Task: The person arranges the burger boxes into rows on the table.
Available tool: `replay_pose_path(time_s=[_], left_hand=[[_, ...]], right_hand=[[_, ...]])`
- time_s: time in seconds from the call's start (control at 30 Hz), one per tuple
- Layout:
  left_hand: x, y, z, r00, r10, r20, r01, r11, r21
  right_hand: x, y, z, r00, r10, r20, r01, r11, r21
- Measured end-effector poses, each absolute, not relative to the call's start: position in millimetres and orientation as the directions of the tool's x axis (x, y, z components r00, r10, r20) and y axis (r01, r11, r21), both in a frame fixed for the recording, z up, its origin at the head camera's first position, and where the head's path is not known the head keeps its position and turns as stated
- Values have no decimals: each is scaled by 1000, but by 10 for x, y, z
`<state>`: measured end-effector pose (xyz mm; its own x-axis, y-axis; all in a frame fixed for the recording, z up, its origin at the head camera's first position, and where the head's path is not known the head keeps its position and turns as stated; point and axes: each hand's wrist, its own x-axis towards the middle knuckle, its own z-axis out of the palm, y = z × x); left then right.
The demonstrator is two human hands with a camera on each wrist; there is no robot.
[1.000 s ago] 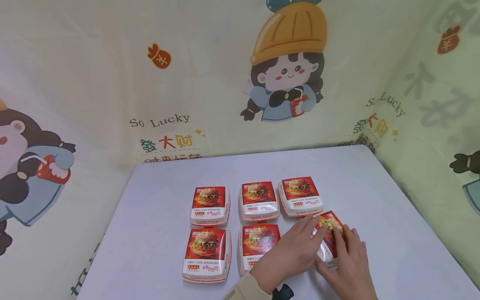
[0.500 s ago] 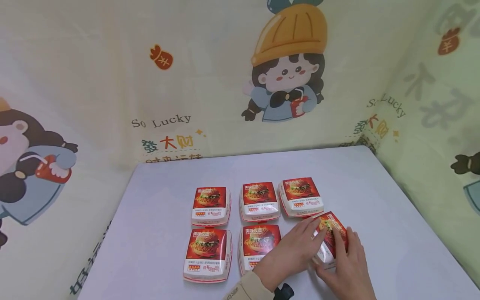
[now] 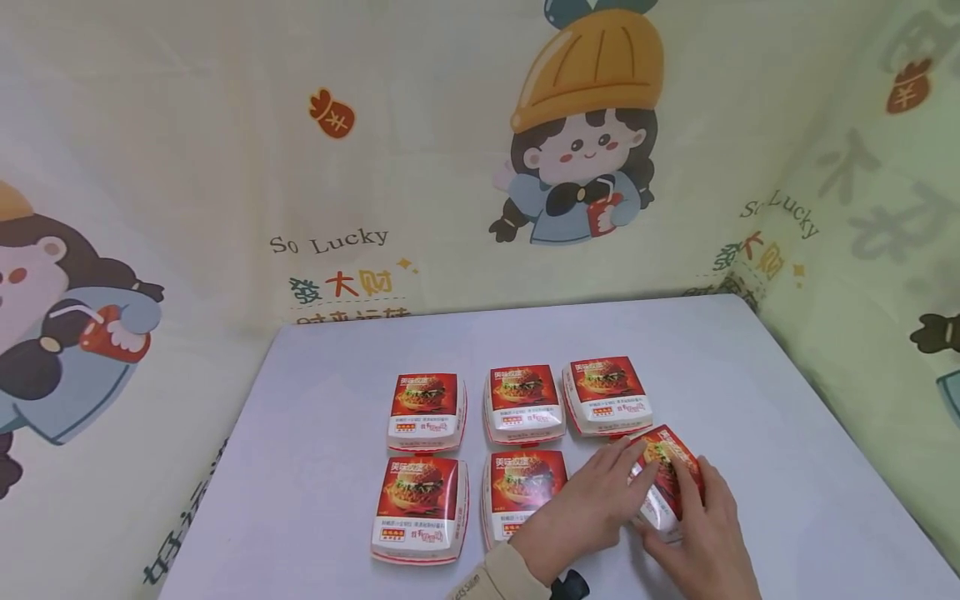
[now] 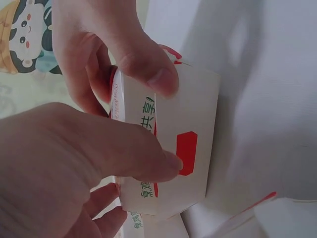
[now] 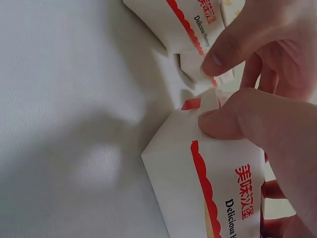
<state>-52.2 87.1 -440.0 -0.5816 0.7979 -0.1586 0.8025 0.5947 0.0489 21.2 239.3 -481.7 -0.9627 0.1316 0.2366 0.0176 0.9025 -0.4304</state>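
Observation:
A red-and-white burger box, printed with a burger picture, sits turned at an angle at the right end of the near row. My left hand holds its left side, with fingers over the lid. On the right side my right hand grips it with fingers on the top. In the left wrist view, the left thumb presses beside a red tab on the box's white side. In the right wrist view, the right thumb presses near a small red flap at the box's edge. Fingers hide part of the lid.
Several matching burger boxes stand in two rows: a far-left box, a far-middle box, a far-right box, a near-left box and a near-middle box, partly behind the left hand. A white table meets a cartoon-printed curtain.
The head view has shifted slightly. Both hands stay on the same burger box, with small finger movements, and a little more of its lid shows beside the right fingers.

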Motion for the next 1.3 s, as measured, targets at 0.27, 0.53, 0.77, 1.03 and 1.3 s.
replay_pose_path(time_s=[0.27,0.53,0.77,1.03,1.3], left_hand=[[-517,879,-4411,-594,781,-191,788,613,56],[-513,913,-4432,-594,774,-217,780,621,77],[-525,895,-4424,-586,783,-206,784,613,97],[-573,839,-4384,-608,770,-190,768,632,105],[-610,779,-4372,-607,776,-175,769,628,119]], right_hand=[[202,2411,-4764,-987,116,114,57,902,-427],[238,2433,-4736,-987,107,116,51,911,-409],[279,2461,-4824,-936,9,352,-146,900,-411],[257,2463,-4829,-919,-52,392,-216,897,-386],[230,2489,-4860,-870,-134,474,-337,864,-375]])
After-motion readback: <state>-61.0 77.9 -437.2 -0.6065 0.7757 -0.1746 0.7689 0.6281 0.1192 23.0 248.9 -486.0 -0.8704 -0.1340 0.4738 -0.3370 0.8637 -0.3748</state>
